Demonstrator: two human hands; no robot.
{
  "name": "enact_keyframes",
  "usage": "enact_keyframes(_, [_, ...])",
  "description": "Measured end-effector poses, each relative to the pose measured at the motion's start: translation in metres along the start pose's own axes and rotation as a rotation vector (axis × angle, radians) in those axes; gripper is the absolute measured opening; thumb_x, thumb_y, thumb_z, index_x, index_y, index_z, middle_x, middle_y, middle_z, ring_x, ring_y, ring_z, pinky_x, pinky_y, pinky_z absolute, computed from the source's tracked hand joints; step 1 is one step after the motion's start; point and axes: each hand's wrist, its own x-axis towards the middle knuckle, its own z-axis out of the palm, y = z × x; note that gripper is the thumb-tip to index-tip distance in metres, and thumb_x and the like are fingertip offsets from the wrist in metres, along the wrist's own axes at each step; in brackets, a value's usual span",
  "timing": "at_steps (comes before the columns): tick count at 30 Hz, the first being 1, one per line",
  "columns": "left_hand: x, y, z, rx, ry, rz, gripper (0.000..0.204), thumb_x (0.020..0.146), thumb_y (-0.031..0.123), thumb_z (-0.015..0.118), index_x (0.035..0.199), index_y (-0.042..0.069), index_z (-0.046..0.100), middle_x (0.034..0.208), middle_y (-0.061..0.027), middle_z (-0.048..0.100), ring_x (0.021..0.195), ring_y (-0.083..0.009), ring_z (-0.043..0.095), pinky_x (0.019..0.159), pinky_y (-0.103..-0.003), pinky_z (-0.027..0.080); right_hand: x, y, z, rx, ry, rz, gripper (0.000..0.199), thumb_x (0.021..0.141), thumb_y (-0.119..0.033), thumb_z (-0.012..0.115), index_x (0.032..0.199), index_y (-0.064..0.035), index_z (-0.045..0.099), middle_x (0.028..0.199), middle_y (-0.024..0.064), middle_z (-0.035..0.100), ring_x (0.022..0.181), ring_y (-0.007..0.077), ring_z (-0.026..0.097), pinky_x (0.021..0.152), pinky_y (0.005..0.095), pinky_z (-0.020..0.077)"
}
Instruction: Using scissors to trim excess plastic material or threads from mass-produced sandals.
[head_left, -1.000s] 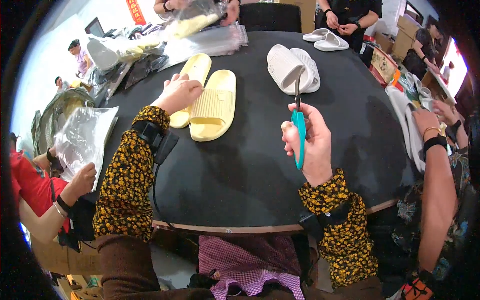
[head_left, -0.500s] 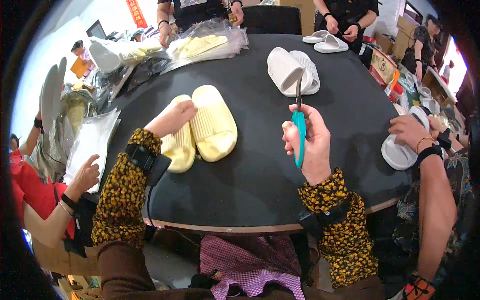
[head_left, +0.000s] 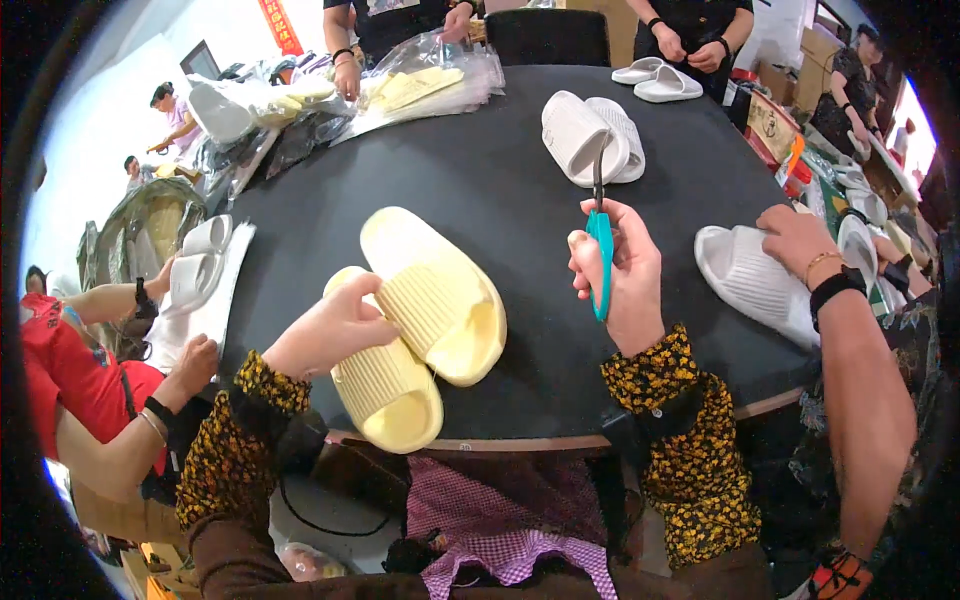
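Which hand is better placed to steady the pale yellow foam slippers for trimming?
Left. The left hand already rests on the pale yellow foam slippers; the right hand is apart, occupied gripping teal-handled scissors.

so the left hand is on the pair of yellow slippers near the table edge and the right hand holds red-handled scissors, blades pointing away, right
Not quite. The scissors in the right hand have a teal handle, not red; the head view shows it. The rest holds: the left hand rests on the pair of yellow slippers near the edge of the black table, and the blades point away from the person.
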Motion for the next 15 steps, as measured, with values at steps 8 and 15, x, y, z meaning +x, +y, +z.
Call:
enact_keyframes(8, [-0.036, 0.007, 0.002, -0.470, 0.320, 0.191, 0.039, 0.082, 0.000, 0.055, 0.118, -0.003, 0.042, 0.103, -0.0154, 0.061, 0.088, -0.0176, 0.062, 0.076, -0.028, 0.050, -0.006, 0.001, -0.002, -0.005, -0.044, -0.009, 0.034, 0.083, -0.013, 0.065, 0.111, -0.0022, 0.050, 0.065, -0.0006, 0.052, 0.050, 0.0035, 0.046, 0.043, 0.0191, 0.0364])
enact_keyframes(15, [-0.083, 0.002, 0.033, -0.493, 0.405, 0.324, 0.051, 0.082, -0.003, 0.048, 0.129, -0.002, 0.031, 0.114, -0.0182, 0.057, 0.101, -0.0210, 0.057, 0.085, -0.031, 0.046, -0.006, 0.008, -0.002, -0.082, -0.096, 0.012, 0.035, 0.082, -0.016, 0.065, 0.110, -0.0009, 0.050, 0.065, -0.0010, 0.052, 0.051, 0.0035, 0.046, 0.044, 0.0187, 0.0376])
